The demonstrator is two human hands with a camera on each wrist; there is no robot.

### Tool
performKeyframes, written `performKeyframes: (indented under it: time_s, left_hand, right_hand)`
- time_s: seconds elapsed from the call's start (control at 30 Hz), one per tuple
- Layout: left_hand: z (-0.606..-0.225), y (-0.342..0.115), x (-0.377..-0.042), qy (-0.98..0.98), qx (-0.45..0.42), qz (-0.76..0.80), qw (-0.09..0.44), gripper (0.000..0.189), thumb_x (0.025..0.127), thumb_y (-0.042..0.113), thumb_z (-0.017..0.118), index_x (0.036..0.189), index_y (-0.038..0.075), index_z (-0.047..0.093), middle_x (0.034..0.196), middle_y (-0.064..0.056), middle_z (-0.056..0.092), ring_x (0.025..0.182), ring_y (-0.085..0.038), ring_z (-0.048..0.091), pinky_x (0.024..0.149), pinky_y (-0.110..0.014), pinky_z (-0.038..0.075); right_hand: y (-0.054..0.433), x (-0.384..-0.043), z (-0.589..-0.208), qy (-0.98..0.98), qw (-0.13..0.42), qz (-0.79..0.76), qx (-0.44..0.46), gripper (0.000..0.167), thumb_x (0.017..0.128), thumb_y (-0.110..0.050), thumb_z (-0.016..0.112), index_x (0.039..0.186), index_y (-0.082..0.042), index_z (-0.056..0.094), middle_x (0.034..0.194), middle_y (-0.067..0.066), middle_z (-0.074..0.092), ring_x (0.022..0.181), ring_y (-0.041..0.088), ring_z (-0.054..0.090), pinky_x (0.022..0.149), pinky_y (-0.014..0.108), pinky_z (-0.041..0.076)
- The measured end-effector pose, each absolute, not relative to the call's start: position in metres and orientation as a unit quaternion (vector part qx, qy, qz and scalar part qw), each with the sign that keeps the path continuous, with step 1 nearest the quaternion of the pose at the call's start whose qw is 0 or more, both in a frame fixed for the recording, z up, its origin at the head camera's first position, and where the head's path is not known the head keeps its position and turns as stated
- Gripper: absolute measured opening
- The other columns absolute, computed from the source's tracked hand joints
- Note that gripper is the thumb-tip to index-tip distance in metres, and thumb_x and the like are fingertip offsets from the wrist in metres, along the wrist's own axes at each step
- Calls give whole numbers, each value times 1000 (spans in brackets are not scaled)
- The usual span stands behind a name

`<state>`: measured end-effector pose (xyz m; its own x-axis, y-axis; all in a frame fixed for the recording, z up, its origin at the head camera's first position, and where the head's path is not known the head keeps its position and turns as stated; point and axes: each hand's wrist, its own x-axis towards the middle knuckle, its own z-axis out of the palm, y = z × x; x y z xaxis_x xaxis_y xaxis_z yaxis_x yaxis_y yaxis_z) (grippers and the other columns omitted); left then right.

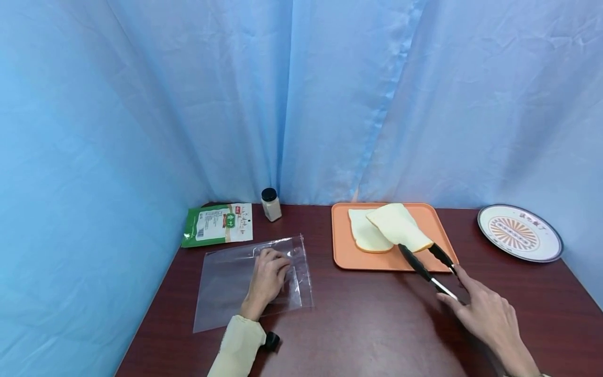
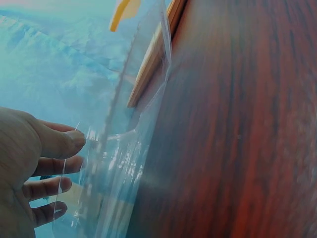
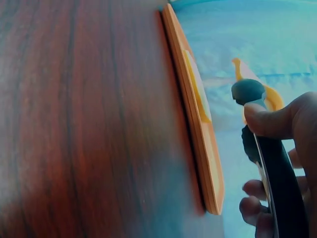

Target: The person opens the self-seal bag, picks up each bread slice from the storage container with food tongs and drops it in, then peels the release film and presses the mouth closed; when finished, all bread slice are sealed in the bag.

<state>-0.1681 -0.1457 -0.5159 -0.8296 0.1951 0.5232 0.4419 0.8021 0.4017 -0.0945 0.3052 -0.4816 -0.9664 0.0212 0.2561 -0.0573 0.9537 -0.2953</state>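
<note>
Tongs with black tips and bright metal arms (image 1: 416, 263) stand right of centre in the head view, grasped by the right hand (image 1: 487, 314) at the lower right. Between their tips is the near end of a white square bread slice with a golden crust (image 1: 400, 225). Below it, a second white crusted slice (image 1: 369, 230) lies on an orange rectangular tray (image 1: 348, 259). Left of centre, the left hand (image 1: 267, 275) bends over the right end of a clear flat plastic bag (image 1: 226, 288) on the dark red-brown wooden counter (image 1: 367, 324). A green and white printed pouch (image 1: 216, 225) and a small black-capped jar of pale contents (image 1: 271, 205) sit at the upper left; a white round plate with a dark rim (image 1: 551, 251) is at the far right.

In the left wrist view, thumb and forefinger at the lower left appear to pinch the bag's thin edge, the other fingertips just beside the film. How wide the mouth gapes is hard to tell.

In the right wrist view, thumb and fingers are wrapped round the tongs at the right of the frame. The gripped slice shows past the black tips, apart from the tray, so the step in hand seems to be lifting it. The next move likely calls for steady, light pressure on the tongs, since soft bread held by one end may sag or slip, and a sure pinch on the film.
</note>
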Motion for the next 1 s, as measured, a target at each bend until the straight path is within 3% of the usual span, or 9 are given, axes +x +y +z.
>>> performKeyframes:
  time_s: [0.17, 0.37, 0.83, 1.0]
  left_hand:
    - [-516, -146, -168, -920, -171, -258, 239, 7, 83, 6, 78, 87, 11, 80, 92, -4, 74, 97, -25, 61, 88, -45, 49]
    - [-514, -146, -167, -920, -170, -257, 240, 7, 83, 6, 79, 87, 11, 80, 92, -3, 74, 97, -24, 61, 88, -44, 49]
    - [-513, -145, -168, -915, -174, -267, 247, 6, 82, 5, 80, 85, 11, 80, 91, -4, 74, 96, -25, 62, 89, -45, 50]
    - [-514, -146, -168, -912, -182, -263, 258, 7, 80, 5, 81, 83, 11, 80, 89, -4, 73, 95, -25, 62, 87, -44, 50]
  right_hand:
    - [301, -97, -486, -971, 169, 153, 72, 79, 73, -47, 85, 139, -12, 58, 115, 26, 70, 77, 49, 67, 52, 57, 45]
    - [293, -102, -490, -956, 208, 132, 160, 80, 65, -40, 89, 137, -16, 61, 115, 15, 73, 59, 29, 66, 47, 43, 44]
    - [271, -121, -498, -924, 221, 97, 297, 78, 69, -51, 84, 136, -18, 62, 110, 3, 75, 50, 9, 55, 46, 29, 38]
    - [265, -126, -500, -917, 207, 107, 323, 79, 67, -48, 86, 136, -19, 62, 107, 2, 75, 47, -5, 33, 46, 20, 29]
